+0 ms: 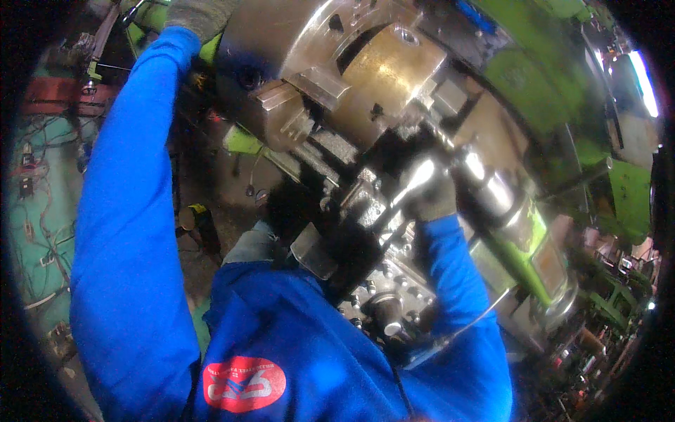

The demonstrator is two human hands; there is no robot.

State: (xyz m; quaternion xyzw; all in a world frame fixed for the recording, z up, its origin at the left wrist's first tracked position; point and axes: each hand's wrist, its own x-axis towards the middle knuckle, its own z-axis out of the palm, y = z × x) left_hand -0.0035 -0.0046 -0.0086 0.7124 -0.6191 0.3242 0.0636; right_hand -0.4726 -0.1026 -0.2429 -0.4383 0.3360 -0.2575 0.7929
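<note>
A large steel lathe chuck (271, 46) fills the upper middle, its jaws around a thick brass-coloured cylinder (394, 63). My left hand (204, 15), in a grey work glove, reaches to the chuck's far left side; its fingers are out of sight past the top edge. Near the lathe's tool post, my gloved right hand (434, 197) is closed about a shiny metal bar (416, 176) that slants down to the left. Blur and glare hide its fingertips and the bar's exact kind. The tool post (362, 204) stands close below the brass-coloured cylinder.
To the right stands the tailstock, with a bright steel barrel (496, 193) and a green body (538, 253). A bolted carriage plate (415, 302) lies before my body. Green machine housing (541, 77) rises at upper right. Cables run over a green surface (49, 232) at left.
</note>
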